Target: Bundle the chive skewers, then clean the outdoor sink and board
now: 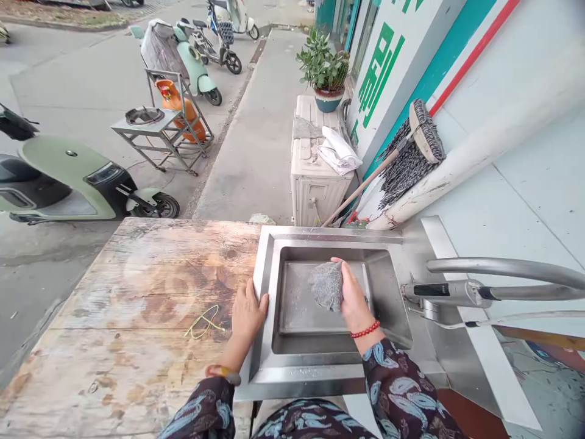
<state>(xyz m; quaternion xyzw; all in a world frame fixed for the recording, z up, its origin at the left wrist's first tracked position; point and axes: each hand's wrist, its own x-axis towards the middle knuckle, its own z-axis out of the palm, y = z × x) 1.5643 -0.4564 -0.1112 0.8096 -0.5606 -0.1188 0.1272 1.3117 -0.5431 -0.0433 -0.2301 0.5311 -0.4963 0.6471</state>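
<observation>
A stainless steel sink (267, 286) stands in front of me, with a flat metal tray (297, 305) lying inside its basin. My right hand (354, 296) is down in the basin, closed on a grey steel-wool scrubber (326, 283) that presses on the tray. My left hand (247, 314) rests on the sink's left rim, fingers over the edge, holding nothing. A red bead bracelet is on my right wrist.
A worn wooden table (137, 317) adjoins the sink's left side, with a yellow rubber band (203, 323) on it. A faucet (479, 289) reaches in from the right. Behind stand a mop (411, 152), an air-conditioner unit (315, 177), a potted plant (324, 73) and scooters (68, 177).
</observation>
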